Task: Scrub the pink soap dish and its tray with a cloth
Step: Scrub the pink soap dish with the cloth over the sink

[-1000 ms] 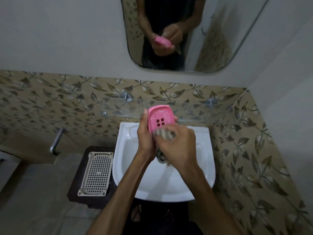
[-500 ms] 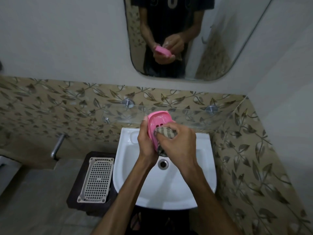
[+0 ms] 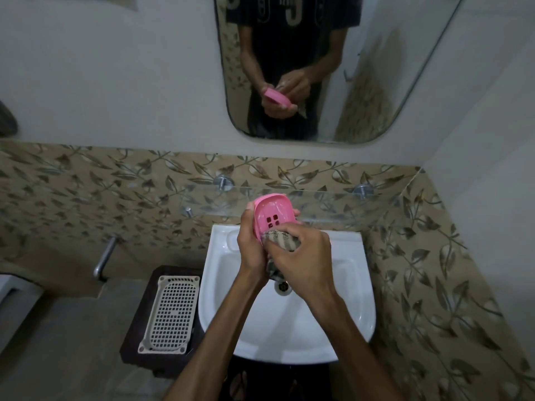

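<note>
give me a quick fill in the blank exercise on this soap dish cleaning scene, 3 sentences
1. The left hand holds the pink soap dish above the white ____.
2. The right hand presses a striped ____ against the lower part of the dish.
3. The beige grid tray lies on a dark stand to the ____ of the basin.

Missing words: sink; cloth; left
</note>
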